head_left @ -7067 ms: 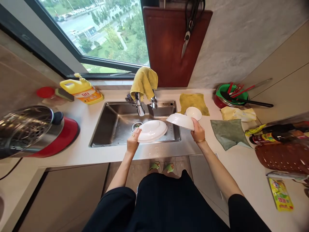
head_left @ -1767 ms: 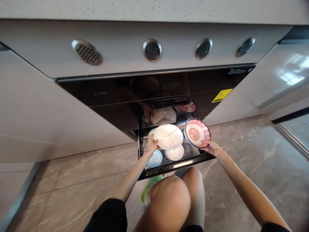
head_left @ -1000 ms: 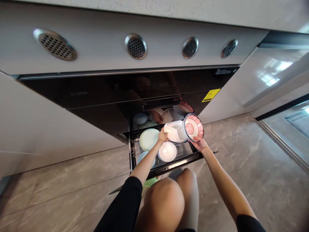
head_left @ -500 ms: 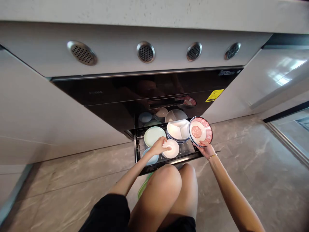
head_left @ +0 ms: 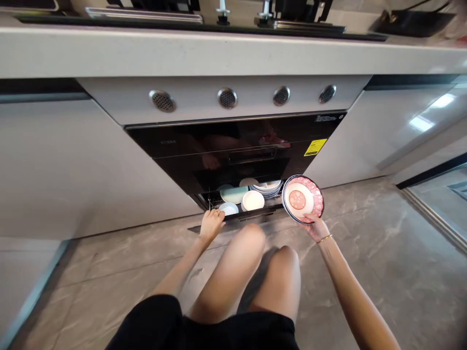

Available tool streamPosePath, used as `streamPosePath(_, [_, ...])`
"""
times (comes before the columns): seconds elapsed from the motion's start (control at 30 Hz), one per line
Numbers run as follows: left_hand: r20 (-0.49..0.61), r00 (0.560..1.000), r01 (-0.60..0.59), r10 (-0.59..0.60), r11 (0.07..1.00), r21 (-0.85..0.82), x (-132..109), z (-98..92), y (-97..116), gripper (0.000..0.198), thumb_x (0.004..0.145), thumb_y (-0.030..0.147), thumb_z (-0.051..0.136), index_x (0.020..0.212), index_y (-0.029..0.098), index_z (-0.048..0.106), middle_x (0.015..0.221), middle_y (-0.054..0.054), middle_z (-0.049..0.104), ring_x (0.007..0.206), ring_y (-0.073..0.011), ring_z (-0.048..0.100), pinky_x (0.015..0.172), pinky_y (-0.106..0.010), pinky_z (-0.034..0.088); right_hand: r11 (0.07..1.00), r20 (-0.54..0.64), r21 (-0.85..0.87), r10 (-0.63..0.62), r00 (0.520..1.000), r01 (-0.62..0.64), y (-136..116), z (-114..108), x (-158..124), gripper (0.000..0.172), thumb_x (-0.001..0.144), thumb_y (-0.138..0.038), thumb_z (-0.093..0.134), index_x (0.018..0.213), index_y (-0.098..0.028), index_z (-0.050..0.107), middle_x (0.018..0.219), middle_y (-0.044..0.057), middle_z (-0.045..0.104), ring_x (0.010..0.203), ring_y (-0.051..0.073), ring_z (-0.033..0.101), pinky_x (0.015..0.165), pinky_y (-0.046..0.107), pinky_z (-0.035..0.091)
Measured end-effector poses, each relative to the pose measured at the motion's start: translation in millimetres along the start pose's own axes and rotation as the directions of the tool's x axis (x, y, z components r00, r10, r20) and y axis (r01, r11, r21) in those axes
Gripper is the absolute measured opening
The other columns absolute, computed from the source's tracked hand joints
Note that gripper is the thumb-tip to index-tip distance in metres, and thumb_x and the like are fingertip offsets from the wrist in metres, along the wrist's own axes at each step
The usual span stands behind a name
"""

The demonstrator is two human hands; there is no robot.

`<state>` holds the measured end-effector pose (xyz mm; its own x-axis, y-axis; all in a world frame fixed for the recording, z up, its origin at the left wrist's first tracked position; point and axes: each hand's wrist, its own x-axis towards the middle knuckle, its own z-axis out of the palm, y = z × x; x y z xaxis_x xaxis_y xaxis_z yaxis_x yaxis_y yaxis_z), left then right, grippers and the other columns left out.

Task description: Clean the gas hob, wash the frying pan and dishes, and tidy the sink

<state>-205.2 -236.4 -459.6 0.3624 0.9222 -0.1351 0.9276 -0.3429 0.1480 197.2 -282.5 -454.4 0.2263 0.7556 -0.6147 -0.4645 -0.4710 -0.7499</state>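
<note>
My right hand [head_left: 314, 227] grips the lower rim of a bowl [head_left: 310, 194] with a pink pattern inside and a dark rim, tilted so its inside faces me. More than one rim shows at its left side, so several bowls may be nested. My left hand [head_left: 212, 224] has its fingers curled over the left part of the drawer's [head_left: 255, 215] front edge. Inside the partly open drawer lie a pale blue bowl [head_left: 229, 209], a white bowl [head_left: 253, 200], a pale green plate [head_left: 234, 194] and a stack of blue-rimmed plates [head_left: 269, 189].
The drawer belongs to a black glossy built-in cabinet [head_left: 233, 131] with a yellow label [head_left: 315, 147]. Above it runs a white countertop edge [head_left: 219, 53] with a gas hob [head_left: 237, 26] and a dark pan [head_left: 416, 22]. My knees [head_left: 251, 238] are close to the drawer front.
My left hand has left the white bowl and moved to the drawer's front edge. The drawer has slid inward. My view has tilted up, and the right hand still holds the bowl.
</note>
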Motion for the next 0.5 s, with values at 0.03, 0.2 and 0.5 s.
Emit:
streamPosePath(0.03, [-0.03,0.999,0.038,-0.037,0.999,0.012,3.5,2.4,0.5,0.012,0.079,0.021,0.061,0.091,0.021,0.062,0.105,-0.015,0.061,0.106,-0.0326,0.051,0.089,-0.043,0.035,1.0,-0.003,-0.02,0.008,1.0,-0.008,-1.2,0.4,-0.6,0.02,0.069,-0.013,0.06,0.088,-0.015,0.066,0.075,0.007,0.074,0.08,0.024,0.072,0.071,0.034,0.061])
streamPosePath(0.2, [-0.148,0.969,0.173,-0.198,0.97,-0.168,26.8,10.8,1.1,0.018,0.085,0.015,0.05,0.09,0.017,0.067,0.106,-0.018,0.063,0.113,-0.0339,0.047,0.095,-0.047,0.031,0.995,0.049,-0.095,0.023,0.999,-0.018,-10.8,10.9,-7.5,0.022,0.069,-0.013,0.061,0.09,-0.015,0.065,0.078,0.008,0.075,0.078,0.024,0.072,0.067,0.031,0.062])
streamPosePath(0.5, [0.04,0.912,0.18,-0.409,0.311,-0.933,95.4,-68.1,49.4,0.022,0.081,0.023,0.061,0.102,0.015,0.06,0.091,-0.01,0.068,0.076,-0.0186,0.064,0.069,-0.03,0.047,0.985,0.138,-0.167,0.073,0.988,-0.05,-34.0,54.6,-34.4,0.021,0.072,-0.011,0.053,0.087,-0.012,0.068,0.076,0.012,0.074,0.074,0.025,0.072,0.064,0.03,0.061])
